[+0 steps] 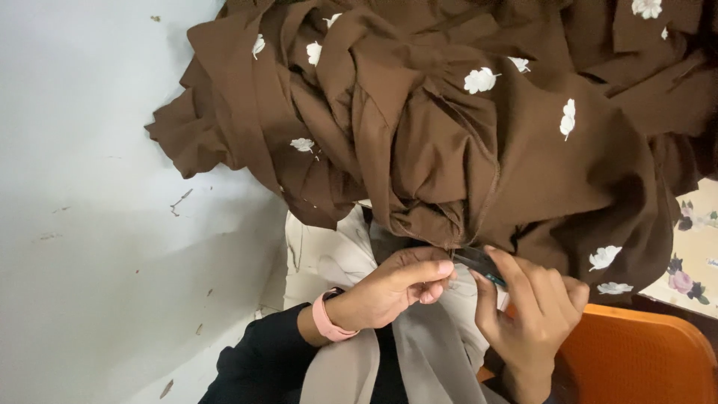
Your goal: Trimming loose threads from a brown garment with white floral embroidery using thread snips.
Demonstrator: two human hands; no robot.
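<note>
Pale grey-white tabletop (90, 224), a bit scuffed, with a big heap of brown fabric (464, 142) with white flowers piled across the top. The bottom edge of it hangs right above both hands. Left hand (393, 288), pink wristband (325, 318), has its fingers (434, 271) pinched on that edge. Right hand (535, 310) is just beside it, fingers curled round a small dark snipper (482, 265), angled up-left at the pinched spot. Orange chair (636, 352) sits lower right, out of the way.

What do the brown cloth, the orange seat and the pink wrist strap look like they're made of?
Brown cloth: matte woven fabric, soft folds, white printed flowers. Orange seat: probably moulded plastic, smooth with a slight sheen. Pink wrist strap: likely rubbery silicone, smooth and even.
</note>
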